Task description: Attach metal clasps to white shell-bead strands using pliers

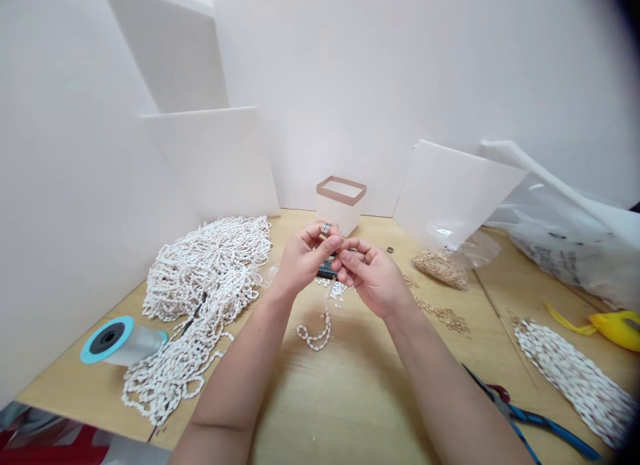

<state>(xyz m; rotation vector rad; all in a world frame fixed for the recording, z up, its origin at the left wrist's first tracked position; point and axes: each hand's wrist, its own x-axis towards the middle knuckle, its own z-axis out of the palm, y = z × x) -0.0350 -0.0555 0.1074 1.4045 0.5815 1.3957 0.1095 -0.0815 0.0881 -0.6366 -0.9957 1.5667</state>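
Working w/ both hands approx. in front of box (345,217), just above counter (310,411). Closing left hand (307,258) to a thumb-&-finger pinch, w/ ring (326,229) on one finger. Closing right hand (373,275) likewise, thumb against fingertips, w/ other fingers curled loosely. Touching, or nearly so, at the tips. Can't tell exactly what's in either pinch: too small. Can't tell either which hand bears strand (327,328), white-beaded, running up from counter to just below fingertips; curling into a hook at its lower end, nearer the person than box.

Directly in front of box, partly hidden behind hands: dark tray (327,271), w/ loose white beads (339,288) scattered beside it. Just right of box, on counter: small dark ring-like pc. (390,249).

Left of box: big tangled pile (210,265) of white beaded strands, spilling toward front edge. Farther left & nearer the person: spool (145,341), clear line w/ blue flanges, tilted on its side, against pile.

Right of box: small clear bag (440,268) of gold-tan bits, w/ loose gold bits (447,315) in front. Farther right: large clear bag (565,251). Right & well forward of box: bundle (570,378) of white beaded strands, yellow tool (620,328) beyond, & blue-black pliers (530,418) nearer the person, beside right forearm.
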